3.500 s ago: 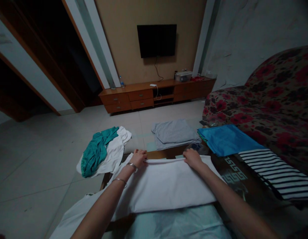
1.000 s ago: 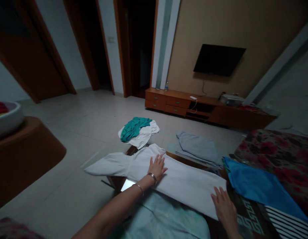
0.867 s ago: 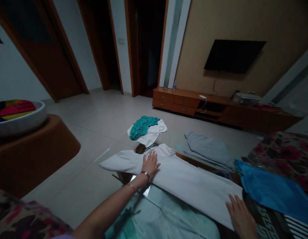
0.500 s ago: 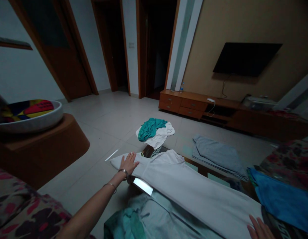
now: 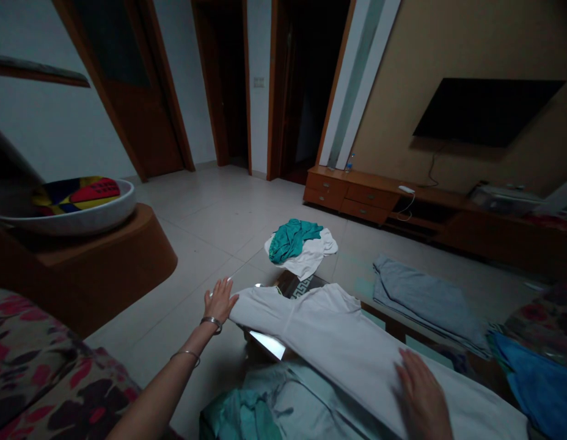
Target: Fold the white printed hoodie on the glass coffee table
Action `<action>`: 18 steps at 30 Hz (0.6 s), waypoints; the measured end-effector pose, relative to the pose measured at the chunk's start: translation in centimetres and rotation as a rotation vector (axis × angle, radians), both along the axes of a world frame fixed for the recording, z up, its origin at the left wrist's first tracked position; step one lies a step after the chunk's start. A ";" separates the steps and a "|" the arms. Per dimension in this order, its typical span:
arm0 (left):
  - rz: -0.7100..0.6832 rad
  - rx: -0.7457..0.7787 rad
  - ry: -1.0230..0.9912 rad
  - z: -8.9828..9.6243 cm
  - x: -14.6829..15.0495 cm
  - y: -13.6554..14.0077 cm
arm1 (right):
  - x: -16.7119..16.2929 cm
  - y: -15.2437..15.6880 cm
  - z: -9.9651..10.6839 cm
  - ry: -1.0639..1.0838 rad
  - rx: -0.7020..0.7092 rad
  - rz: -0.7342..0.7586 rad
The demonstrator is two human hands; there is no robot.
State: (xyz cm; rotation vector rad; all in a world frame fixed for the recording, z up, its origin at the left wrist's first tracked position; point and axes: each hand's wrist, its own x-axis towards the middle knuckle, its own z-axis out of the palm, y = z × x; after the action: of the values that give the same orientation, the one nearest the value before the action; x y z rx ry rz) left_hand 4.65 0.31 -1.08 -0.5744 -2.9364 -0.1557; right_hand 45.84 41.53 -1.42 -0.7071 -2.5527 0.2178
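A long white garment (image 5: 320, 327), apparently a long-sleeved shirt, lies spread across a glass-topped table. My left hand (image 5: 220, 299), with bangles at the wrist, lies with fingers extended on the garment's far left end. Over the garment's middle right, my right hand (image 5: 420, 388) is stretched out flat, slightly blurred; whether it touches the cloth I cannot tell. Nearest to me, under the white garment's edge, is a heap of pale grey-green and teal clothes (image 5: 265, 409).
Teal and white clothes (image 5: 295, 241) lie beyond the table. Folded grey trousers (image 5: 421, 299) and blue cloth (image 5: 535, 373) are at right. A flowered sofa (image 5: 49, 366) stands at left, near a white basin (image 5: 82, 223). A low TV cabinet (image 5: 347, 195) lines the wall.
My right hand has moved left from the garment's right end to its middle right. My left hand has slid to the garment's left tip. The view has turned slightly left.
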 end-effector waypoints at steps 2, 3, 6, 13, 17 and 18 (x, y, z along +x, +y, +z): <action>-0.007 -0.033 -0.022 -0.5 0.1 -0.3 | -4.5 -3.2 -0.4 -0.032 0.009 0.138; -0.005 -0.042 -0.034 -0.7 0.0 -0.5 | -6.3 -4.5 -0.8 -0.053 0.012 0.202; -0.014 -0.055 -0.051 -0.7 -0.2 -0.8 | -8.9 -6.9 -2.3 -0.107 -0.009 0.298; -0.144 -0.039 0.018 2.8 -0.9 2.8 | -9.2 -7.4 -1.9 -0.046 -0.214 0.270; -0.543 0.170 -0.063 5.2 2.4 10.9 | -13.3 -4.1 0.8 0.043 -0.242 0.172; -0.672 0.209 -0.097 5.5 3.9 13.1 | -14.9 -2.9 1.6 0.037 -0.235 0.141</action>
State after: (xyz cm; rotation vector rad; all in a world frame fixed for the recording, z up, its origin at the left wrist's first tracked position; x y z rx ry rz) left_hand 8.52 13.44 4.42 -1.5188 -2.6355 -0.5616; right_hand 30.94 38.59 0.16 -0.5996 -2.5688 0.5797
